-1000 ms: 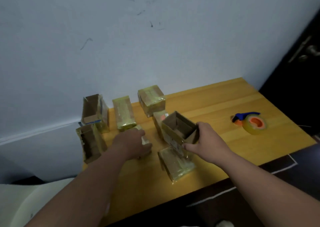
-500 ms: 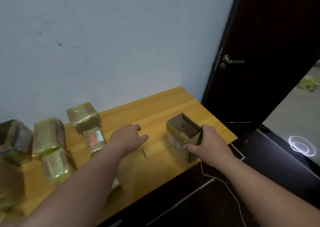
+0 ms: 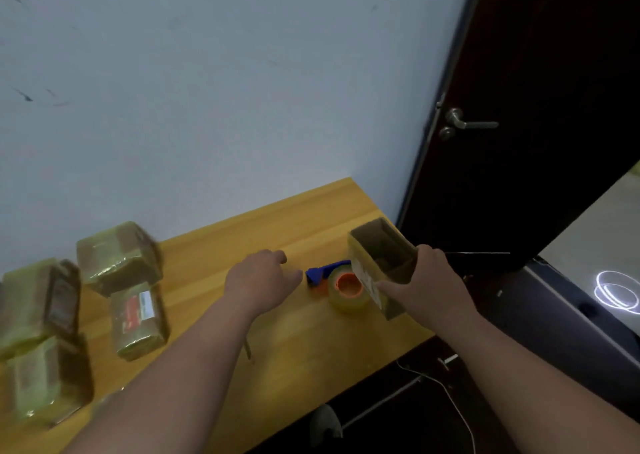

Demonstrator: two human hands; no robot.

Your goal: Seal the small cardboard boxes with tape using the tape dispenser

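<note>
Right hand [image 3: 427, 285] grasps open cardboard box [image 3: 379, 263] near table's [image 3: 277, 343] right edge; left hand [image 3: 259, 280] relaxed, empty, beside tape dispenser [image 3: 337, 282].

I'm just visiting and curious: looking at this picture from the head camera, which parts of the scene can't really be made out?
- Blue and orange tape dispenser: its right side is hidden behind the open brown cardboard box that the right hand grips.
- Tape-wrapped cardboard boxes on the left: motion-blurred, labels unreadable; some are cut off by the left edge.
- Left hand: fingertips blurred, contact with the yellow wooden table unclear.
</note>
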